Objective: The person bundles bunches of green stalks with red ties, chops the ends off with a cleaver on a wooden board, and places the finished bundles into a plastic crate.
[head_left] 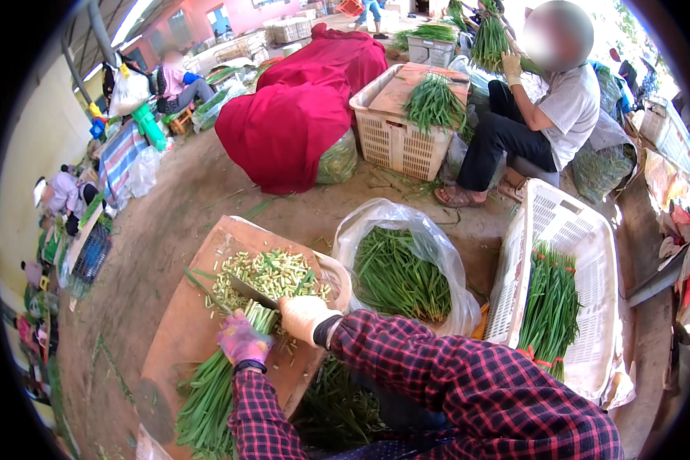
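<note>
My left hand (245,339), in a purple-stained glove, is closed around a bunch of long green garlic chives (209,399). The bunch lies along a brown board (184,322), its leafy end toward me. My right hand (307,317), in a cream glove, grips a knife (251,292). The dark blade lies across the pale stem ends, just beyond my left hand. Past the blade, a heap of short cut stem pieces (272,270) is spread over the board. The knife's handle is hidden inside my right hand.
A clear plastic bag (468,284) of chives stands right of the board. Beside it, a white crate (590,284) holds tied bundles. Farther off are a board-topped crate (399,142), red cloth (299,115) over bags, and a seated person (567,100) holding a bunch.
</note>
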{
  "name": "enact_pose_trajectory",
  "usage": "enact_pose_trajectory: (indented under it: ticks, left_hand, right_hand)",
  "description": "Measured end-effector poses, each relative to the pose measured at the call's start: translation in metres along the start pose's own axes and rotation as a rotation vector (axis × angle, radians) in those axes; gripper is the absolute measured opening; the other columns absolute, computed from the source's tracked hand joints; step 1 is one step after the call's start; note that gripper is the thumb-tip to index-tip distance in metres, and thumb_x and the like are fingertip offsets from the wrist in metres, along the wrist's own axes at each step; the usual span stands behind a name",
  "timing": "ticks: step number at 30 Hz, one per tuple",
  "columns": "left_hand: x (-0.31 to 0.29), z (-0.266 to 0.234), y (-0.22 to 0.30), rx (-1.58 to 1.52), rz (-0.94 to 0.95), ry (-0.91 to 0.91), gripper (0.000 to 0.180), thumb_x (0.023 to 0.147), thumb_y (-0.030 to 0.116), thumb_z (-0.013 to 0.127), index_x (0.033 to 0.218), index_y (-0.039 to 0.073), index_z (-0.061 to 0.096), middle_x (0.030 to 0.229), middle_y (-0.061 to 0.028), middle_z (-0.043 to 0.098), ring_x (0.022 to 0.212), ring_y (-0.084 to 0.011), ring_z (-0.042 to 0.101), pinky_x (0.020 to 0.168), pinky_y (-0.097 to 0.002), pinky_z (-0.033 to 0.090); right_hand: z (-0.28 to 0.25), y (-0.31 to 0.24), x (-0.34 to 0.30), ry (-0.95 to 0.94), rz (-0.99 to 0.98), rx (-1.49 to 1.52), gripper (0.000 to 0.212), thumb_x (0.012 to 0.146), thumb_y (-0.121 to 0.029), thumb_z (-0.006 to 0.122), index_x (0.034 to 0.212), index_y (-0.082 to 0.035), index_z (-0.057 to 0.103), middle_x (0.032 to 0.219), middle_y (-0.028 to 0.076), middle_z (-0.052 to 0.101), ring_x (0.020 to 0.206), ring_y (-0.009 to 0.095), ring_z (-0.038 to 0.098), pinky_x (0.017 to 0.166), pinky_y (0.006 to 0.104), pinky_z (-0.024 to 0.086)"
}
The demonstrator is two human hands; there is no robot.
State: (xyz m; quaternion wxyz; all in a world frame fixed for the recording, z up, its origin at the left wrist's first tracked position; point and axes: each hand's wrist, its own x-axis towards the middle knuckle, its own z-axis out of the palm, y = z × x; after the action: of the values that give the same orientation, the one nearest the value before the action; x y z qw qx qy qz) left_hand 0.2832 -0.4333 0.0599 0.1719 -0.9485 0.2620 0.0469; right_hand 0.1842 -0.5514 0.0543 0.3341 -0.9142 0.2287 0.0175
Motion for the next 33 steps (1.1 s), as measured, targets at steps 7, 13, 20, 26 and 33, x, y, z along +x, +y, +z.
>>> enact_pose_trajectory:
  ticks: [7, 13, 20, 26, 33]
  left_hand:
    - [0.003, 0.009, -0.003, -0.022, -0.007, 0.030, 0.081, 0.063, 0.047, 0.079, 0.128, 0.013, 0.046, 0.125, -0.0076, 0.055, 0.116, -0.0232, 0.055, 0.093, -0.0400, 0.046]
    - [0.003, 0.010, -0.002, -0.044, -0.013, 0.045, 0.079, 0.061, 0.047, 0.081, 0.124, 0.013, 0.048, 0.121, -0.0089, 0.057, 0.113, -0.0245, 0.056, 0.091, -0.0401, 0.046]
    - [0.000, 0.013, -0.001, -0.045, -0.018, 0.117, 0.077, 0.059, 0.046, 0.083, 0.120, 0.013, 0.050, 0.117, -0.0090, 0.059, 0.109, -0.0257, 0.058, 0.090, -0.0402, 0.046]
    - [-0.003, 0.013, -0.001, -0.050, -0.008, 0.164, 0.075, 0.060, 0.045, 0.083, 0.119, 0.013, 0.050, 0.116, -0.0089, 0.059, 0.108, -0.0253, 0.059, 0.090, -0.0395, 0.046]
    - [0.000, 0.015, -0.001, -0.036, -0.017, 0.136, 0.076, 0.060, 0.046, 0.083, 0.120, 0.013, 0.050, 0.117, -0.0082, 0.059, 0.109, -0.0246, 0.059, 0.090, -0.0382, 0.046]
  right_hand:
    - [0.004, 0.002, 0.004, -0.009, -0.022, -0.015, 0.018, 0.082, -0.008, 0.058, 0.098, 0.000, 0.064, 0.087, 0.021, 0.070, 0.085, 0.034, 0.070, 0.070, 0.0427, 0.056]
    - [0.005, 0.004, 0.005, 0.030, -0.007, 0.030, 0.020, 0.080, -0.008, 0.062, 0.098, 0.000, 0.064, 0.087, 0.020, 0.070, 0.084, 0.034, 0.070, 0.069, 0.0425, 0.056]
    - [0.004, 0.004, 0.006, -0.011, 0.007, 0.025, 0.021, 0.081, -0.010, 0.062, 0.100, 0.000, 0.065, 0.089, 0.020, 0.070, 0.086, 0.035, 0.070, 0.071, 0.0426, 0.056]
    - [0.007, 0.003, 0.008, 0.012, 0.027, 0.048, 0.022, 0.079, -0.008, 0.065, 0.099, -0.001, 0.066, 0.089, 0.019, 0.071, 0.087, 0.034, 0.070, 0.071, 0.0423, 0.056]
    - [0.009, 0.006, 0.008, -0.019, -0.015, 0.017, 0.022, 0.084, -0.011, 0.056, 0.102, -0.001, 0.063, 0.087, 0.021, 0.070, 0.084, 0.036, 0.069, 0.072, 0.0444, 0.055]
